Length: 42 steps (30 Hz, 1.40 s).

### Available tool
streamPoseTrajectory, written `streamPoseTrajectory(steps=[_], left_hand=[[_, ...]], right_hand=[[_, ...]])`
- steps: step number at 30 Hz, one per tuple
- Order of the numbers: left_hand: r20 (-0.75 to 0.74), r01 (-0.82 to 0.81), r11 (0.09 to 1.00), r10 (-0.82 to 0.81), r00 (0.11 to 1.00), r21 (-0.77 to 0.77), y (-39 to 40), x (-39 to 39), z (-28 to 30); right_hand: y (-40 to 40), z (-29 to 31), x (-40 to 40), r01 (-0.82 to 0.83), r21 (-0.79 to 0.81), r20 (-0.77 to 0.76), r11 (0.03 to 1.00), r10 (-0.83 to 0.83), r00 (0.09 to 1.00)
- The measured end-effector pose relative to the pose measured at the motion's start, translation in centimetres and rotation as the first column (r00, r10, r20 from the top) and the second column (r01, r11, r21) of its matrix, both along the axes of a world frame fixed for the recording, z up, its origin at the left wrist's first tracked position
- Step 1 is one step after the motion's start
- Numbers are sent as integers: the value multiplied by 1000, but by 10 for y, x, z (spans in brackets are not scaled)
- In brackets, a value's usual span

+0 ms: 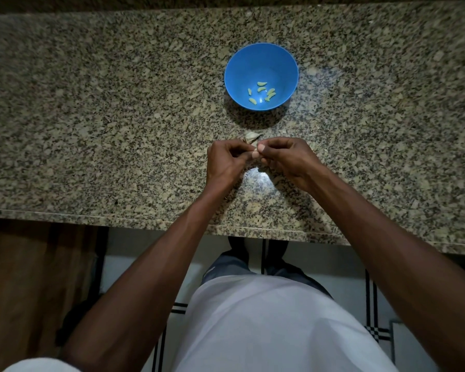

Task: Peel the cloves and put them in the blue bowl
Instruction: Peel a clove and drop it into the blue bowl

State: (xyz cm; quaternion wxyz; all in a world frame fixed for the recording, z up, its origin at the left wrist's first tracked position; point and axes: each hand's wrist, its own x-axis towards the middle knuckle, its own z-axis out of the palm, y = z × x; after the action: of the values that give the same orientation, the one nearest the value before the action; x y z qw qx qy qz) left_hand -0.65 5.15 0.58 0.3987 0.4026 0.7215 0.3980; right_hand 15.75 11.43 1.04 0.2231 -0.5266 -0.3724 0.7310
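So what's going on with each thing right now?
Blue bowl: upright on the counter, several peeled cloves inside.
Garlic scrap: lying on the counter just beyond the hands.
Left hand: pinching something small.
Right hand: pinching the same small thing.

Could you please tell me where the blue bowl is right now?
In the head view, the blue bowl sits on the granite counter, just beyond both hands and slightly toward the right hand.

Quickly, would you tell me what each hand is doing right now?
Left hand: fingers curled, pinching a clove.
Right hand: fingers curled, pinching the same clove.
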Motion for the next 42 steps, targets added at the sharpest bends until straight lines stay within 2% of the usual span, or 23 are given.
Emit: streamPoseTrajectory(steps=[3,7,14,18,20,23,26,29,33,36,42], left_hand=[[-10,42,999,-42,999,-16,1,-1,3],[-27,73,995,-75,997,-61,5,0,9],[108,120,983,-105,989,-138,11,-11,9],[310,82,967,-3,951,-241,9,-13,11],[388,67,955,53,920,-289,7,-13,11],[419,40,950,99,902,-310,6,-10,10],[454,15,962,114,884,-271,5,-5,10],[374,57,990,-6,928,-126,4,-3,7],[69,187,982,-186,980,-10,3,-1,7],[-151,195,980,-188,970,29,4,3,8],[-303,140,988,-114,946,67,2,7,3]], right_hand=[[-1,-2,3,-81,141,70,987,71,995],[-2,-4,2,-145,319,210,937,79,974],[-2,-7,-5,-260,444,408,857,65,911],[-1,-2,-9,-333,473,461,816,94,882],[-1,0,-10,-362,484,468,797,114,877],[2,-1,-6,-352,482,427,803,136,894],[5,-1,1,-239,409,247,881,146,958],[4,-3,4,-124,301,103,946,97,990],[3,-3,6,-73,201,25,977,70,997],[-1,0,4,-33,188,9,982,32,999],[-7,0,0,23,170,-9,985,-22,1000]])
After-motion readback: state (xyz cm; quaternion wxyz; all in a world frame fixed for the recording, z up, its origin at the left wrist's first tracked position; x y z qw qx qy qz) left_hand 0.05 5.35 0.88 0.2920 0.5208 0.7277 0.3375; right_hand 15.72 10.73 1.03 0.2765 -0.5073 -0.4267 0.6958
